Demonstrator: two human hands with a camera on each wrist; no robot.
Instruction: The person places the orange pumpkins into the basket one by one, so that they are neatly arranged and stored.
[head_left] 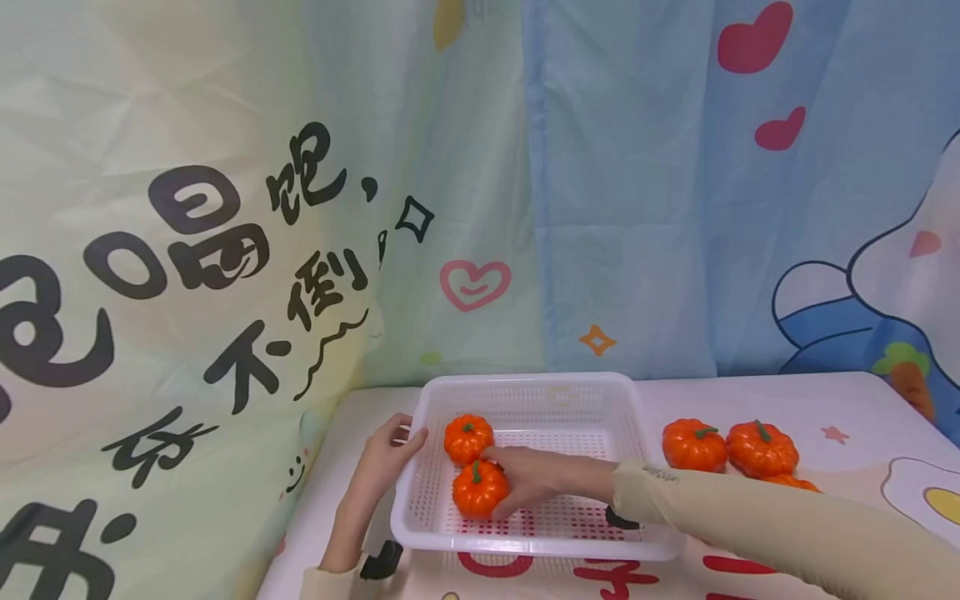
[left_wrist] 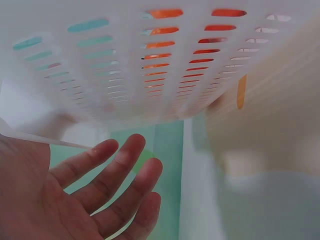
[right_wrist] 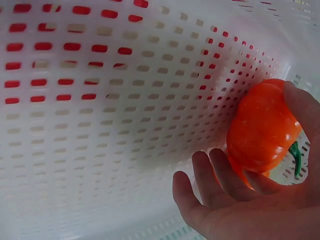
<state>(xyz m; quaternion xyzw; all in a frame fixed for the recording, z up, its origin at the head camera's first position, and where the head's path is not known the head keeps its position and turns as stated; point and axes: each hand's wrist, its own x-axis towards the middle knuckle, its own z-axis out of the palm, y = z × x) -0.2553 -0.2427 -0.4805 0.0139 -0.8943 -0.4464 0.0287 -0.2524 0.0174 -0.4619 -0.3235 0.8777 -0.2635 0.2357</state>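
Front pumpkin point(head_left: 478, 493): sitting in left half of basket point(head_left: 532, 547); pinching between thumb and partly curled fingers of right hand point(head_left: 531, 477); resting left hand point(head_left: 384, 452) at basket's left rim with fingers loosely extended, clasping nothing; using light pressure, avoiding nudging rear pumpkin point(head_left: 468, 442)

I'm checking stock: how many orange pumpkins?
5: two pumpkins in the white basket, three pumpkins on the table to its right, one partly behind the sleeve, which may hide more.
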